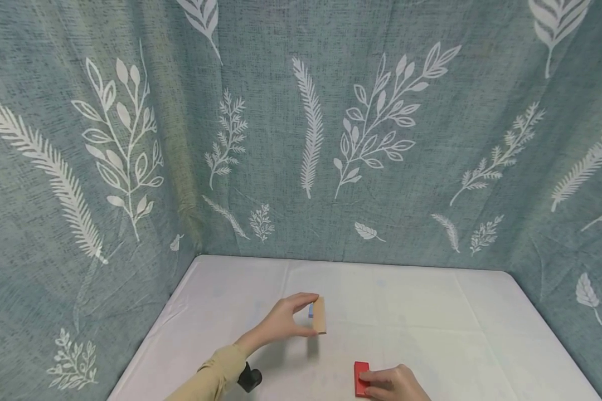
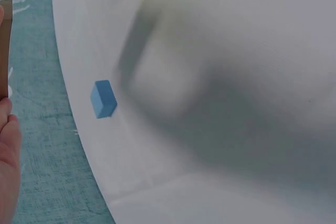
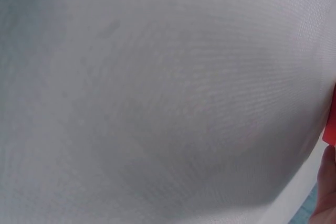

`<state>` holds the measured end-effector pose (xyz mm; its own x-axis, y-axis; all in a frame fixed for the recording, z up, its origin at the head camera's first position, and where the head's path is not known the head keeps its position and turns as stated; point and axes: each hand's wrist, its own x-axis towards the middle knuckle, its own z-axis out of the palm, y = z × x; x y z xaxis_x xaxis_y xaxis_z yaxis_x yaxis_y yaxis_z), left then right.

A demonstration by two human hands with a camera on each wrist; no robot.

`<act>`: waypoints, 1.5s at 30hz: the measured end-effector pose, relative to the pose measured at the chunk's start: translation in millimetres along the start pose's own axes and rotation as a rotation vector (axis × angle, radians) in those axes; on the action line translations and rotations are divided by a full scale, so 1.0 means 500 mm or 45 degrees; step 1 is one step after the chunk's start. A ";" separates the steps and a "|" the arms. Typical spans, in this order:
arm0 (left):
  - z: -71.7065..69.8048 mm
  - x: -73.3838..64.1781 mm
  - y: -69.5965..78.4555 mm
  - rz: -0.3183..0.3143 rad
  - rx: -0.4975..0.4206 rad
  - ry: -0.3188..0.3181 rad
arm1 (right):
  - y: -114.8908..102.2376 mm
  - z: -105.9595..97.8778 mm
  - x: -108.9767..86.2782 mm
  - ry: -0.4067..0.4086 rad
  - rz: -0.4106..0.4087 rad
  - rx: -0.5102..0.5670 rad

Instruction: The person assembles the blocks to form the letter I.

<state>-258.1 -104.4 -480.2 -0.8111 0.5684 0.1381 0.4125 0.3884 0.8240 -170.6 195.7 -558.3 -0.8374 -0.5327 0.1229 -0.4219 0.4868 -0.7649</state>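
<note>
Tan block (image 1: 319,316) in the left hand (image 1: 285,321), red block (image 1: 360,380) under the right hand (image 1: 393,384)

The tan block is a plain, flat-sided oblong, pale like bare wood on its lit face and browner on the shaded side. The left hand pinches it end to end, fingers at the far end, thumb at the near one, and holds it up off the bench (image 1: 411,312), slightly left of the middle. The red block is a glossy, bright oblong with straight edges; the right hand grips it, one fingertip laid over it, nearer the bench's near side. Whether its underside touches the bench cannot be told.

Three blocks show: one tan, one red and one blue block (image 2: 104,99). The blue one rests on the bench, a small angular piece partly covered by the tan block from above. Two hands are in view.

White cloth covers the bench. Its far edge meets a teal curtain (image 1: 281,223) with white leaf prints, which also borders the left and right edges. A wide stretch of cloth runs from the red block to the right edge, with another beyond the tan block to the far edge.
</note>
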 end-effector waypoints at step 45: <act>0.048 0.094 0.113 0.114 0.032 0.071 | -0.005 -0.007 0.002 -0.042 0.025 -0.051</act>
<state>-263.0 -38.4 -440.3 -0.7922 0.5605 0.2414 0.4939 0.3566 0.7930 -171.7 196.6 -554.0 -0.8340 -0.5450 0.0865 -0.4194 0.5242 -0.7411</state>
